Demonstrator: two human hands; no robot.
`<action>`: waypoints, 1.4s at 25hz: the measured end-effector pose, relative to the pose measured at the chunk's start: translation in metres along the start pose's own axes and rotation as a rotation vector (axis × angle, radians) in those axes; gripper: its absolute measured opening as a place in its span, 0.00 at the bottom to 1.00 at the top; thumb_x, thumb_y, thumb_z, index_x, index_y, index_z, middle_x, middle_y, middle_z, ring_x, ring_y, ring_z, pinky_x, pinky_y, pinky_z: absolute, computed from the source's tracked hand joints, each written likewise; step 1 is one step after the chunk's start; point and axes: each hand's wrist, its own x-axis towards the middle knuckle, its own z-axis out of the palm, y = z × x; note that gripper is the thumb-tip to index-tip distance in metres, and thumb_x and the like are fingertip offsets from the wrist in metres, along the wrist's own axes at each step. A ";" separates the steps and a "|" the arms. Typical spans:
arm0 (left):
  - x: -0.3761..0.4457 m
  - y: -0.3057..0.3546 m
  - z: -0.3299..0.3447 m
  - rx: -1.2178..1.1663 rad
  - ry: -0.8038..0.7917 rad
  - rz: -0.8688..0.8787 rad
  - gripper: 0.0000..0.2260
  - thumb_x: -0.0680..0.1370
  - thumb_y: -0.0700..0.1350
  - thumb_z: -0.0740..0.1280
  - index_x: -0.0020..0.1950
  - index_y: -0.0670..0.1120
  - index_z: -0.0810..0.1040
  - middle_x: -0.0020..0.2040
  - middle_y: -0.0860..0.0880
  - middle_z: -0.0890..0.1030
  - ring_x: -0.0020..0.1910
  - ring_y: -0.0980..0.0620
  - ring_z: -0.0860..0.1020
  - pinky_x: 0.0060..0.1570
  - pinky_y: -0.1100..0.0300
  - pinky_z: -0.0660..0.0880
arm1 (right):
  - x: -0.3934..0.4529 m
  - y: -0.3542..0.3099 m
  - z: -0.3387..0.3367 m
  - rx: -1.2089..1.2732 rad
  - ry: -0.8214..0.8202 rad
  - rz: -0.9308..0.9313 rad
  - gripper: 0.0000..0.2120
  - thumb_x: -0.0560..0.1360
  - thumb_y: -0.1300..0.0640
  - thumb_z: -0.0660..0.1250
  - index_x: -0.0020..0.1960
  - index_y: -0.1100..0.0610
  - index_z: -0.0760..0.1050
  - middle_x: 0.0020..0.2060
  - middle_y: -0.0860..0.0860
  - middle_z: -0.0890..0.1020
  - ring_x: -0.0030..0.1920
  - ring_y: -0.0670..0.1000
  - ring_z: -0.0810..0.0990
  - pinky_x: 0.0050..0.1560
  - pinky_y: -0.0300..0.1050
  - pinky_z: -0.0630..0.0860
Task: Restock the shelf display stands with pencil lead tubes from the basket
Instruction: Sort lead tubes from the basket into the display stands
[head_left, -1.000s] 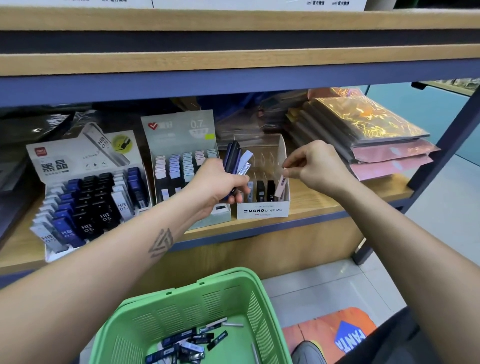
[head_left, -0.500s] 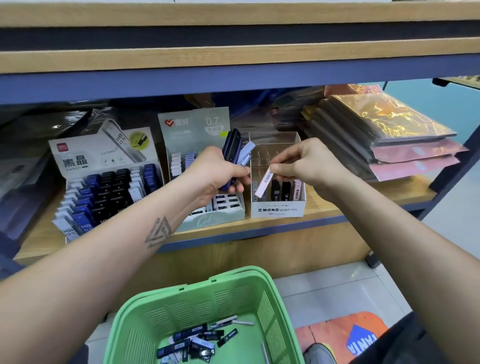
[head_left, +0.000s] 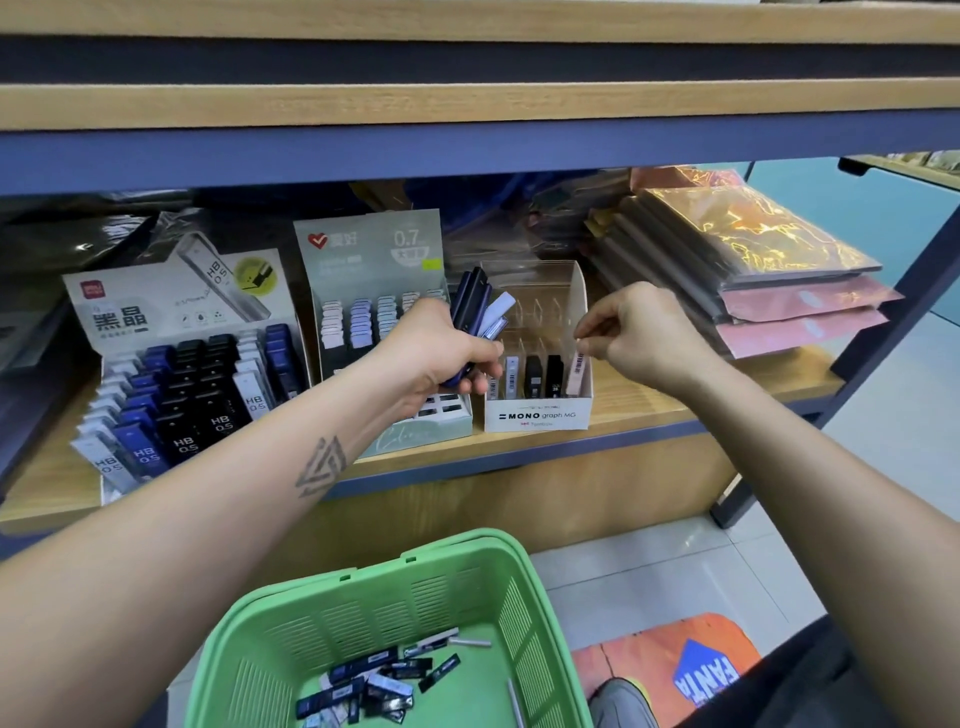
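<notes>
The left hand (head_left: 447, 358) has its grip closed around a bunch of tubes (head_left: 480, 306), dark blue and pale ones, which stick up above the fist. It is in front of the middle stand (head_left: 374, 270), a grey-green one marked 0.7, on the shelf (head_left: 675, 410).

The right hand (head_left: 644, 332) is over the right side of the MONO stand (head_left: 537, 415), a white box with a clear back, just beside the middle stand near the front edge of the shelf. The thumb and first finger of this hand are pressed together in a pinch at the top end of a pink tube (head_left: 575, 371). This tube stands in the slot at the far right of the front row. I cannot tell if the pinch really holds the tube or only touches it. In the same row stand one white tube and two black ones.

At the left end of the shelf is a bigger stand (head_left: 171, 364), full of black, blue and white tubes marked HB 0.5. At the right end lies a pile of flat packets (head_left: 769, 275) in gold and pink.

Below the shelf, on the floor, a green basket (head_left: 452, 577) has more loose tubes (head_left: 379, 680) on its bottom, mostly dark ones.
</notes>
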 end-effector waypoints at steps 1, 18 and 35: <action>0.000 -0.001 0.002 0.005 0.000 -0.001 0.04 0.78 0.33 0.70 0.51 0.34 0.76 0.40 0.35 0.83 0.24 0.50 0.76 0.22 0.62 0.70 | -0.001 0.001 0.003 -0.015 0.011 -0.005 0.04 0.74 0.61 0.76 0.45 0.53 0.85 0.37 0.44 0.82 0.42 0.42 0.80 0.41 0.33 0.72; 0.001 -0.008 -0.001 0.014 -0.011 0.011 0.04 0.78 0.34 0.70 0.46 0.36 0.77 0.40 0.35 0.84 0.25 0.50 0.77 0.22 0.62 0.70 | -0.009 0.005 0.017 -0.169 -0.017 0.034 0.03 0.74 0.64 0.74 0.46 0.58 0.86 0.42 0.55 0.85 0.43 0.52 0.81 0.46 0.45 0.79; -0.006 -0.011 -0.007 -0.280 -0.157 -0.120 0.09 0.78 0.33 0.70 0.57 0.33 0.81 0.44 0.35 0.85 0.36 0.46 0.85 0.29 0.64 0.77 | 0.002 -0.036 0.028 0.810 -0.197 0.078 0.10 0.75 0.64 0.74 0.56 0.61 0.81 0.41 0.57 0.87 0.42 0.52 0.86 0.45 0.45 0.83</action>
